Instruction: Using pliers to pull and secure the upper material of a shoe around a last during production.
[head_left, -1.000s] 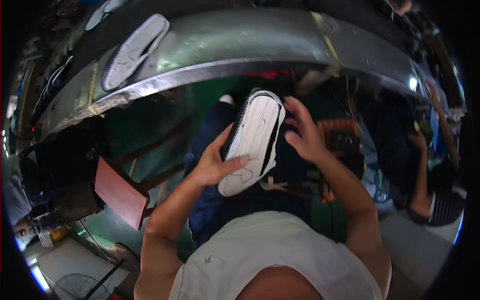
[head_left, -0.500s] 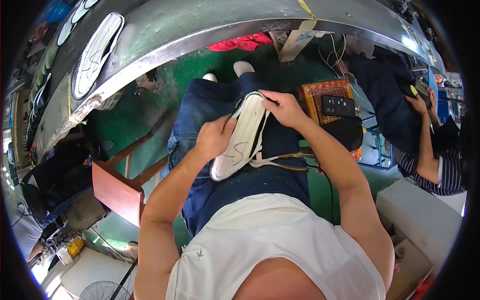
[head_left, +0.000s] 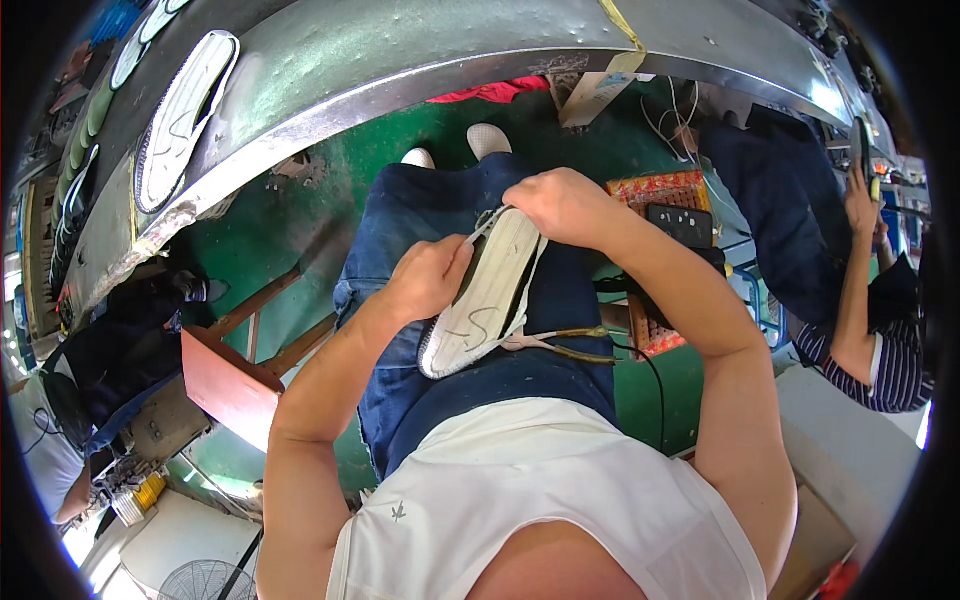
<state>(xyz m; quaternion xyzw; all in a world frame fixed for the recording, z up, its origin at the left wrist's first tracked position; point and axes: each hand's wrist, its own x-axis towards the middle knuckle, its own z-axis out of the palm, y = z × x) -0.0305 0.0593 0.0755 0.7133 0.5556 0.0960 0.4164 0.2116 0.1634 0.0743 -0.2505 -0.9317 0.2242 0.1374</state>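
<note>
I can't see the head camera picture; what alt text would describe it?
Seen from above, a seated person holds a white shoe sole on their lap, the left hand gripping its side and the right hand closed over its far end. A curved metal conveyor carrying more soles runs in front, above a green floor.

Shoe [head_left: 480, 300] on lap, between hands; pliers [head_left: 565, 342] right.

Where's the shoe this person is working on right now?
In the head view the white-soled shoe sits centre frame on the person's lap, sole up, gripped by the left hand at its side and the right hand at its far end.
</note>
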